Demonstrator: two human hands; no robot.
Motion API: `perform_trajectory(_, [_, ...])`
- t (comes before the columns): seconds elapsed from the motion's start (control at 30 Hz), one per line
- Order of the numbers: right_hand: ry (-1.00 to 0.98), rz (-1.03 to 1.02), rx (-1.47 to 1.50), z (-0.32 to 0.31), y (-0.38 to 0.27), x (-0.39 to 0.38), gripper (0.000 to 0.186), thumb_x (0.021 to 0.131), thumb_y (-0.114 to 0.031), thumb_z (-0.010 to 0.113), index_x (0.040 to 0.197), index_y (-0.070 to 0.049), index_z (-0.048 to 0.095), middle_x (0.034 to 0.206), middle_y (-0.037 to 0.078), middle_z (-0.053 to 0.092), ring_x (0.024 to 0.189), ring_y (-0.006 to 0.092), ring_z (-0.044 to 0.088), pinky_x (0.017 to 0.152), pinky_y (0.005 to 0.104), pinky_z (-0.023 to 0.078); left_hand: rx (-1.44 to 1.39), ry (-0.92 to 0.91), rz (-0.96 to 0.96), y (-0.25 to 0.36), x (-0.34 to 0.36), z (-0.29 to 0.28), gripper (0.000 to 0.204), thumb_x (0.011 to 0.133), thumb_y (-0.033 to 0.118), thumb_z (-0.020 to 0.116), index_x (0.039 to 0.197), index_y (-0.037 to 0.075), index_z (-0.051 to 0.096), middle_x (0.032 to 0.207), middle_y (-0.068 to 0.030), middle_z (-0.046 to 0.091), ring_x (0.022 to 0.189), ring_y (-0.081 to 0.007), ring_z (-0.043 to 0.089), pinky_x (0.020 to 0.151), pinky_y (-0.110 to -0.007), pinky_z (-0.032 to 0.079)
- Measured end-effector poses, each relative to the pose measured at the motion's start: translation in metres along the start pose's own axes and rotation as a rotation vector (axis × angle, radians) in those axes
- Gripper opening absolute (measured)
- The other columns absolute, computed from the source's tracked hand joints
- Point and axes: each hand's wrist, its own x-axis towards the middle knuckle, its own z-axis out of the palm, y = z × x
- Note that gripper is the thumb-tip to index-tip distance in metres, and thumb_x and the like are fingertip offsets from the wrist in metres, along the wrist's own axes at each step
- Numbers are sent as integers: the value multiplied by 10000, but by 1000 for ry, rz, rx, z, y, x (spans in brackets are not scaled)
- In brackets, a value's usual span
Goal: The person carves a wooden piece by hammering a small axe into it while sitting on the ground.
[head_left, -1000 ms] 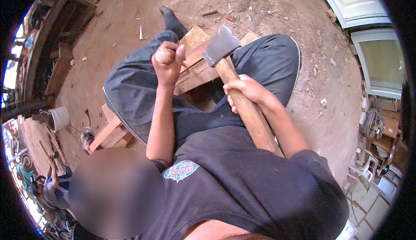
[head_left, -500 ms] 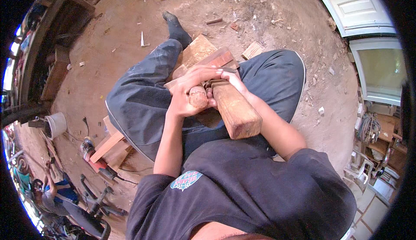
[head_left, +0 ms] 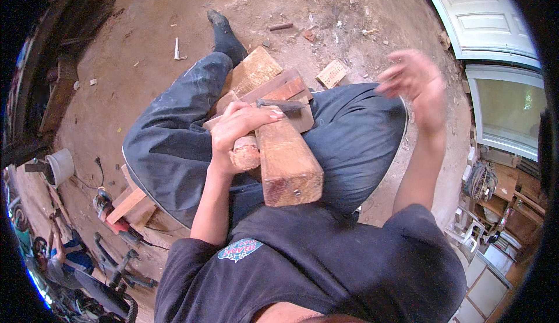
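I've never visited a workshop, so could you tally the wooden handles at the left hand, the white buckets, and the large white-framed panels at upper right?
Wooden handles: 2
White bucket: 1
White-framed panels: 2
Total: 5

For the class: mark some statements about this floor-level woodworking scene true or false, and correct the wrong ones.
1. The right hand has its grip open, holding nothing. True.
2. The left hand is empty. False: the left hand has its grip on a round-ended wooden handle.
3. The axe points its handle's thick end toward the person's body. True.
4. The white bucket stands on the person's right. False: the bucket is on the left.
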Motion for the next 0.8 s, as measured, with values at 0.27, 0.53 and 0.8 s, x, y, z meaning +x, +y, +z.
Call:
perform_trajectory(0.27, [-53, 367, -1143, -91, 358, 112, 1146, 675, -555, 800, 1491, 14, 232, 1528, 312, 198, 1457, 419, 142, 1174, 492, 218, -50, -14, 57, -6, 6, -2, 486, 750, 394, 731, 1097, 54, 704, 1106, -58, 719, 1010, -217, 675, 865, -383, 452])
perform_trajectory(0.53, [-77, 349, -1208, 4, 368, 95, 1187, 595, -437, 865, 1502, -13, 227, 1515, 282, 246, 1411, 438, 237, 1157, 495, 256, -19, 19, 5, -1, -4, -12, 486, 707, 282, 773, 1131, 57, 694, 1109, -47, 718, 977, -198, 672, 834, -348, 457])
perform_trajectory(0.8, [252, 284, -204, -134, 424, 172, 574, 789, -434, 751, 1170, -88, 498, 1032, 73, 528, 915, 210, 521, 773, 342, 418, -92, 51, 49, -9, 13, -1, 439, 695, 226, 769, 1086, 36, 711, 1062, -49, 730, 898, -192, 676, 798, -339, 453])
